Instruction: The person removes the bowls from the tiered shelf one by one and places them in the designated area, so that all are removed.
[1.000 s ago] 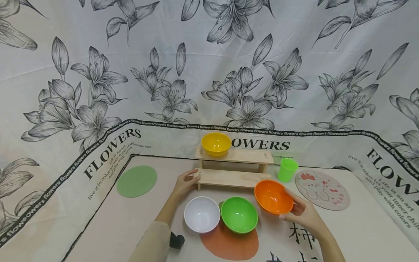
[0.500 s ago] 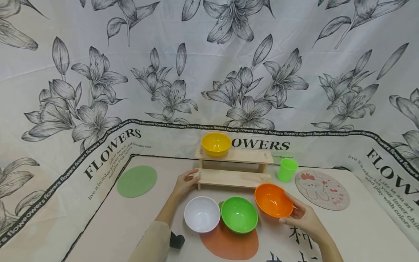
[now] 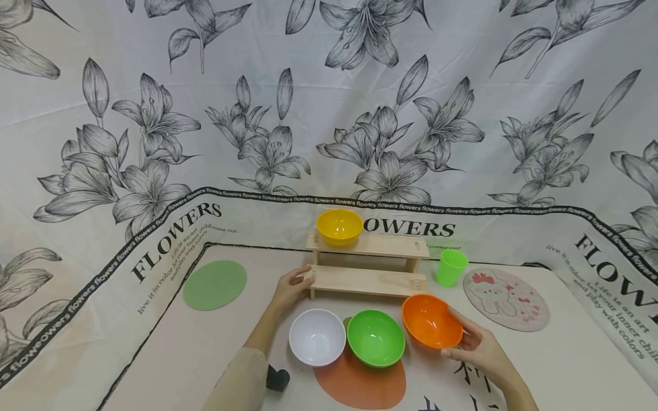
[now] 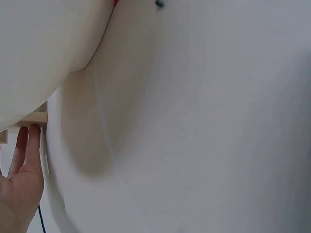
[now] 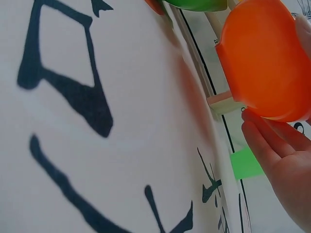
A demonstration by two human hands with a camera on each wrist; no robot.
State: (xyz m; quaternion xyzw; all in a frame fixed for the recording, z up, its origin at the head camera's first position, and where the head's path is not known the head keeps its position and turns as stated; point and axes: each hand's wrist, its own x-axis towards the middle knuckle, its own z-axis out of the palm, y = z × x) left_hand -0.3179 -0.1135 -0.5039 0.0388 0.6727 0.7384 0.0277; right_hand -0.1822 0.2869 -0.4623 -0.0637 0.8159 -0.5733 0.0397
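right hand (image 3: 475, 345) half behind orange bowl (image 3: 430, 321), fingertips hidden

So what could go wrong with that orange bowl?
The right hand holds the orange bowl tilted, by its far side only, so it might slip from the fingers. It is also close to the green bowl and the low wooden shelf, so it might bump either one.
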